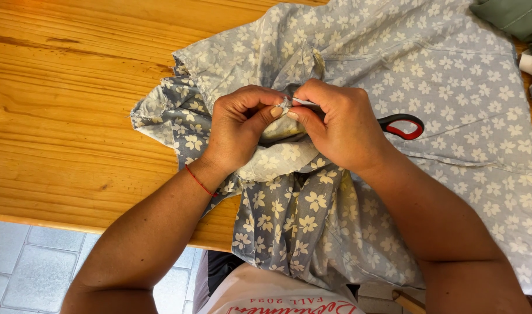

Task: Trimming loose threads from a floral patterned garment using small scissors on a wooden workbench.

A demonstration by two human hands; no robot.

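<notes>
A blue-grey garment printed with small cream flowers lies crumpled and bunched across the wooden tabletop, one fold pinched up, its lower edge hanging over the front.

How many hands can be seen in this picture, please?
2. The left hand pinches a fold of the blue cotton fabric with white flowers at the centre. The right hand pinches the same fold from the right. No others show.
</notes>
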